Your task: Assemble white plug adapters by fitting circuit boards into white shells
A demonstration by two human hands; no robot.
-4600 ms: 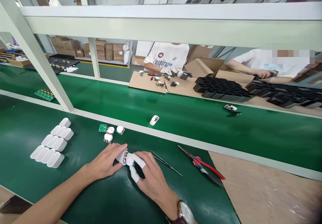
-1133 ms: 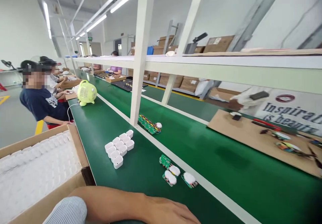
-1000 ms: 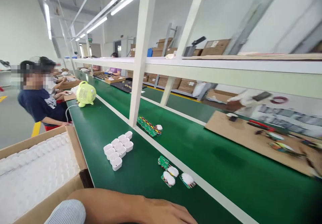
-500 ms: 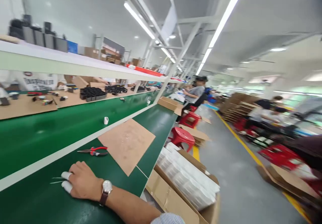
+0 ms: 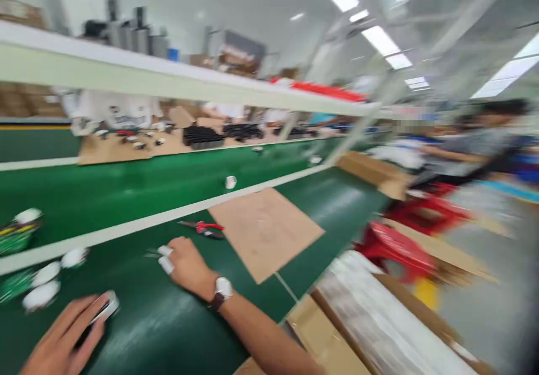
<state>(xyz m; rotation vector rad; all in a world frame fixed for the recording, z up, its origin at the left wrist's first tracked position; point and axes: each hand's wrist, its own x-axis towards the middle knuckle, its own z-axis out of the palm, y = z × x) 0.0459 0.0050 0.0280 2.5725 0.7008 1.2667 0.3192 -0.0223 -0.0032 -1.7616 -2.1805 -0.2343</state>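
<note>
My right hand (image 5: 187, 268), with white finger covers on two fingers and a watch at the wrist, rests on the dark green bench top. It is closed on tweezers (image 5: 152, 253), whose thin prongs stick out to the left. My left hand (image 5: 69, 335), at the lower left, grips a small rounded white housing (image 5: 111, 306) with a dark inside; blur hides its detail. Several white round pieces (image 5: 44, 295) lie beyond that hand, near a blurred green bundle (image 5: 17, 240). Red-handled pliers (image 5: 206, 229) lie beyond my right hand, beside a brown cardboard sheet (image 5: 267, 234).
A white strip (image 5: 185, 211) divides the bench from a brighter green belt (image 5: 138, 181) carrying a small white piece (image 5: 231, 182). A long shelf (image 5: 177, 77) runs above. An open carton (image 5: 337, 330) of white trays and red stools (image 5: 396, 251) stand at right.
The view has swung left, bringing my left hand with the white housing and the loose white pieces into sight. My right hand still holds the tweezers near the pliers.
</note>
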